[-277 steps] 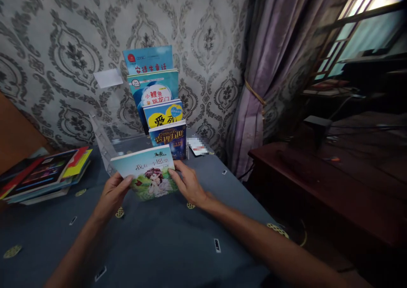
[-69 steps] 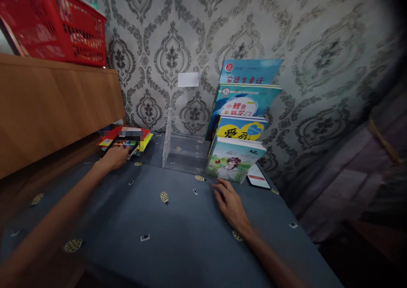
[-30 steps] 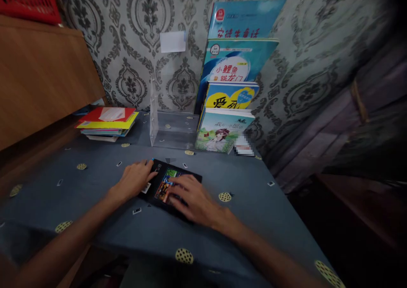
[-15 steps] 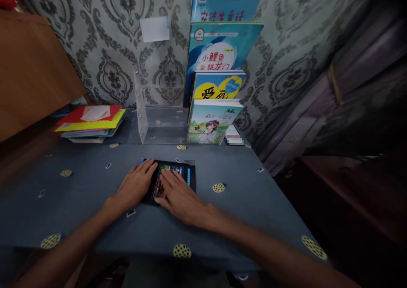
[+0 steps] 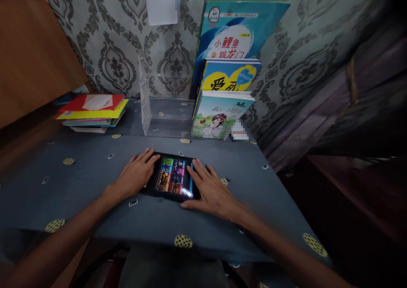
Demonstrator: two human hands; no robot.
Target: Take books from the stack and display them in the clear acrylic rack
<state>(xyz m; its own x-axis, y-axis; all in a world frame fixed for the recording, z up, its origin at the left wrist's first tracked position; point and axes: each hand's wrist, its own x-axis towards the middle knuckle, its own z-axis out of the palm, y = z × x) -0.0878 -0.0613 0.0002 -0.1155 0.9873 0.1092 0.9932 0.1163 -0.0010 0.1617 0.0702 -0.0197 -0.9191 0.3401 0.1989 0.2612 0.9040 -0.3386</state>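
A black flat item with a panel of colourful pictures [image 5: 171, 177], possibly a book, lies on the blue-grey tablecloth. My left hand [image 5: 136, 172] rests on its left edge, fingers extended and slightly apart. Over its right edge lies my right hand [image 5: 211, 189], fingers spread, with the thumb near the lower right corner. Light glares off the lower right of the picture panel. Both palms face down, and neither hand grips the item.
Behind stands a clear acrylic rack [image 5: 144, 105] with several upright books [image 5: 211, 114] at its right. A stack of books and folders [image 5: 92, 110] lies at the back left. The patterned tablecloth [image 5: 95, 173] ends at a front edge near my forearms.
My right hand has moved right, off the middle of the item to its right edge, uncovering the pictures. My left hand stays at the left edge. The camera view has shifted slightly.
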